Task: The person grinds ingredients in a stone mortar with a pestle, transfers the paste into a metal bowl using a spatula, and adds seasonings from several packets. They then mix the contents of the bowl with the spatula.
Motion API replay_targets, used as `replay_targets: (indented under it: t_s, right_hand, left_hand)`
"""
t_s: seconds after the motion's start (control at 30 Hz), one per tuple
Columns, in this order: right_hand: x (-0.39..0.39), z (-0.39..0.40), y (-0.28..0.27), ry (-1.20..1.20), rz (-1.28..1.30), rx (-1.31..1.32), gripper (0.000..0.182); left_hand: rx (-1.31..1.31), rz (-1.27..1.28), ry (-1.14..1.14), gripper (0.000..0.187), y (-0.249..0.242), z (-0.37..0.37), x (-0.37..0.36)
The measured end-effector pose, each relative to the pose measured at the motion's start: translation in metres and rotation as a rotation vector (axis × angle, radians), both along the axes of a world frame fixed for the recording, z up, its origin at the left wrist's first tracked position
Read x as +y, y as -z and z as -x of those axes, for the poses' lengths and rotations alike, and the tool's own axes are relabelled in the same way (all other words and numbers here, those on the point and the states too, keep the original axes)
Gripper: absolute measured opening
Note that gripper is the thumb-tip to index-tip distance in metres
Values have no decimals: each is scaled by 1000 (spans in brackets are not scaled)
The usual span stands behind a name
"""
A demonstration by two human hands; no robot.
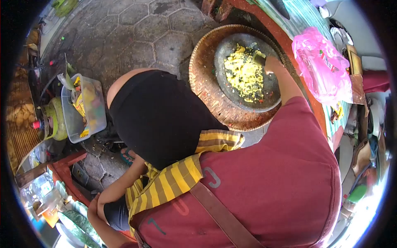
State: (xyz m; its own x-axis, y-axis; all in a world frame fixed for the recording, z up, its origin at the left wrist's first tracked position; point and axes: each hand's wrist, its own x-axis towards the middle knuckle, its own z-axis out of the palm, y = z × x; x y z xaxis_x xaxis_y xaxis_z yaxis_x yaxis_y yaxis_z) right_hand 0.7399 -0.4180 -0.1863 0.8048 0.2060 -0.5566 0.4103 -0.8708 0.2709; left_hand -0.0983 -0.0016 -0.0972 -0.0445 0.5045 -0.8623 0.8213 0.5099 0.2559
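Observation:
My right hand (274, 65) is closed around a dark stone pestle (259, 59), its end among crumbled yellow food (245, 73) in a shallow grey stone mortar (231, 99). Bits of green and red show in the food. The mortar stands on a round woven bamboo tray (202, 78), which has red specks scattered on it. At lower left, my left hand (93, 203) seems to rest by my bent knee; its fingers are not clearly visible. A yellow-and-brown striped cloth (173, 175) lies across my lap.
A clear plastic tub (92, 109) with yellow packets stands at the left, beside a green gas cylinder (58, 118). A pink plastic bag (320, 66) lies on a red-edged table (269, 25) at the right. Hexagonal paving (136, 37) covers the floor.

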Motion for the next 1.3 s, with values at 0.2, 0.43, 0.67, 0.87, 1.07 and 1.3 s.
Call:
replay_targets:
  t_s: [0.2,0.43,0.67,0.87,1.07,1.3]
  right_hand:
    - [10,59,43,119,-247,-376,42]
    - [34,-2,-19,42,110,295,36]
    - [30,63,39,224,-249,-241,63]
    - [43,26,-17,-44,86,281,29]
    - [30,29,2,374,-508,-403,40]
    - [-6,8,67,-3,83,9,50]
  left_hand:
    - [3,15,-47,47,-2,-4,0]
    - [-62,-6,-56,47,-4,-9,-2]
    - [-75,17,-123,47,1,-6,-6]
    - [-149,-24,-116,47,-5,-23,-5]
    - [-154,-8,-172,47,-5,-16,-12]
    - [-218,-49,-180,48,-17,-33,-16]
